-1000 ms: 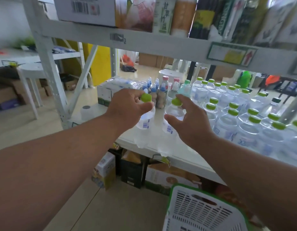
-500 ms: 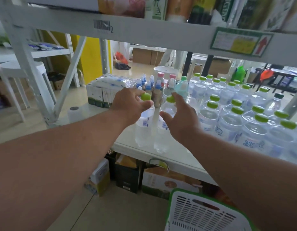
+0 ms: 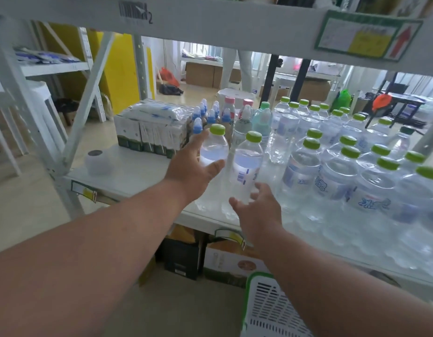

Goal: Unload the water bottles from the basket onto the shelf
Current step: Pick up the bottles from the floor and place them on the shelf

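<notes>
Two clear water bottles with green caps stand upright side by side on the white shelf [image 3: 137,170], the left bottle [image 3: 216,147] and the right bottle [image 3: 247,164]. My left hand [image 3: 193,169] is open, its fingers spread beside the left bottle, holding nothing. My right hand [image 3: 256,210] is open just in front of the right bottle's base, fingers apart. The white basket with a green rim [image 3: 266,310] sits low at the bottom, under my right forearm; its inside is hidden.
Several rows of green-capped water bottles [image 3: 344,171] fill the shelf's right side. Blue-capped small bottles [image 3: 205,117] and a wrapped carton pack [image 3: 150,127] stand behind. A tape roll [image 3: 97,161] lies left. Boxes [image 3: 225,261] sit below the shelf.
Both hands have let go of the two bottles' caps and drawn back toward me; the bottles now stand free on the shelf.
</notes>
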